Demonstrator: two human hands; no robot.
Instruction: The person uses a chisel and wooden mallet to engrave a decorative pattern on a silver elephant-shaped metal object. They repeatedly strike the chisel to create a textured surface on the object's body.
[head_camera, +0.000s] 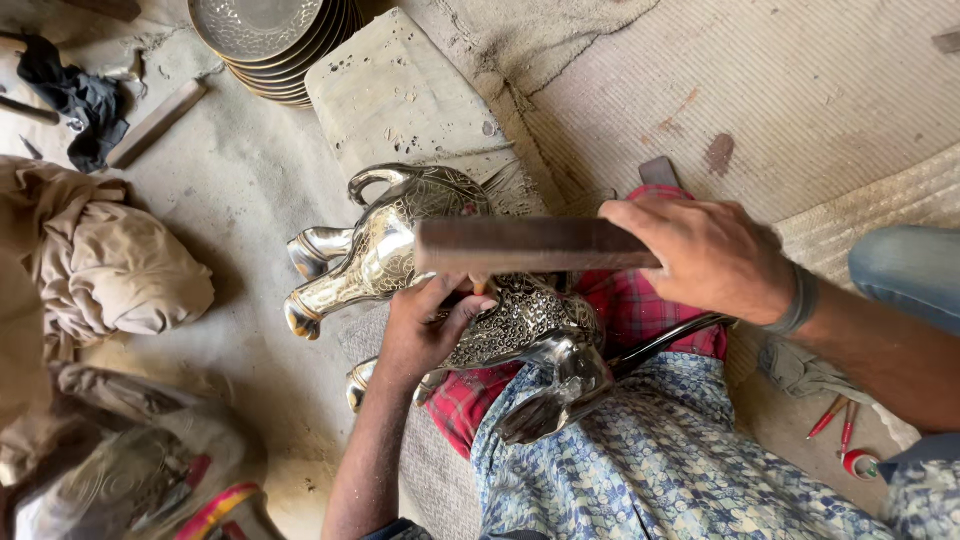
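A shiny engraved metal animal figure (400, 235), lying on its side, rests across my lap on a red checked cloth (640, 310). My left hand (425, 325) presses on the figure's patterned body and pinches a small tool tip against it. My right hand (705, 255) grips a flat dark wooden bar (520, 245) held level just above the left hand and the figure. The figure's legs (315, 275) stick out to the left.
A stack of engraved metal plates (270, 40) sits at the top left beside a worn stone block (400, 95). Bundled beige cloth (110, 265) lies left. Red-handled tools (838, 420) and a tape roll (860, 463) lie at lower right on the woven mat.
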